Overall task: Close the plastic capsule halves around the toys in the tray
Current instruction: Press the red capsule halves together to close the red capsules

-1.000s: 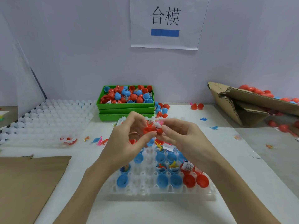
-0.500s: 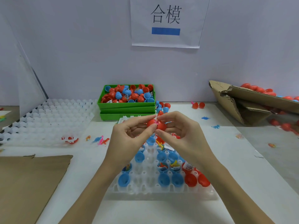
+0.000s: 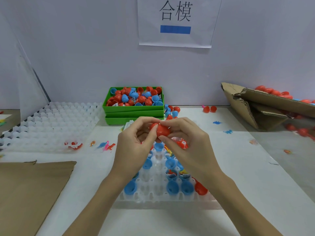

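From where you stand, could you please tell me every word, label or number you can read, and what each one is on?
"合模": black characters on the white paper sign on the back wall, above a plain blue bar.
Printed wrappers on the toys in the tray, such as the one near the right hand: too small and blurred to read.
Nothing else legible.

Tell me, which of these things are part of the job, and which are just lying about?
In the job: red capsule, held by left hand and right hand; tray of blue halves; green bin of spare halves.

Lying about: empty trays, cardboard sheet, torn box, wall sign.
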{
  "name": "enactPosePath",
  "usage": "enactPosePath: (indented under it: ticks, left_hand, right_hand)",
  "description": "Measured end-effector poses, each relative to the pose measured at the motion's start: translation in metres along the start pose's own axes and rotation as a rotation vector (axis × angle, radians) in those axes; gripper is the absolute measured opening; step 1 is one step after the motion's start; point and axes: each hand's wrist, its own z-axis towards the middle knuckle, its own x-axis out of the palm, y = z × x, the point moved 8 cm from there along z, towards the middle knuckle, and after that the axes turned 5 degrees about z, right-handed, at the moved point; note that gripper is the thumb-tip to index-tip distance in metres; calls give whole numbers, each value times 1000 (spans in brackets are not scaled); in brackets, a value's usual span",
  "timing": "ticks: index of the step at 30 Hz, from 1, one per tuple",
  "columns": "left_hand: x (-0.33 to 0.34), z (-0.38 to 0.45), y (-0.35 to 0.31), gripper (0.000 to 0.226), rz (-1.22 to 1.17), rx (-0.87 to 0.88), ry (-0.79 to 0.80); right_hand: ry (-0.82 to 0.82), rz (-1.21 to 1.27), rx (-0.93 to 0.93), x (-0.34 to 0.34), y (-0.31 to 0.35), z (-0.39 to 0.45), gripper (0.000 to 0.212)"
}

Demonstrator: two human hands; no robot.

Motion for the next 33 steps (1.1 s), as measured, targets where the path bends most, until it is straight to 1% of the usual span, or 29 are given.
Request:
enactPosePath:
  ticks: [3,6,8,10,15,19,24,27,30,32,33]
  left_hand:
    - [0,0,2,24,-41,-20,22]
    - [4,1,5,34,-135,-62,135]
    - [5,1,1,43,-128,-39,171]
    - [4,2,-3,47,-97,-5,168]
    - [-2,3,-8,44,-40,72,131]
    - [0,2,-14,46,13,124,141]
    - [-9,4,-14,51,74,167,115]
    - [-11,3,-14,51,56,141,83]
    - [-10,3,-11,40,-46,87,62]
    - [-11,3,-9,37,-92,62,53]
    - [-11,4,-8,38,-104,51,51]
  right_hand:
    - [-22,16,25,1,-1,-1,35]
    - [-64,15,45,-4,-4,-1,34]
    - [-79,54,57,-6,-6,0,32]
    - [-66,93,81,-6,-7,0,32]
    - [-25,262,164,-6,-11,1,30]
    - [-43,313,197,-5,-11,1,30]
    - [15,315,198,-6,-11,1,31]
    - [21,249,159,-7,-9,2,36]
    - [13,141,103,-8,-6,3,38]
    - [6,154,99,-9,-6,3,38]
    - [-3,207,116,-10,-7,3,38]
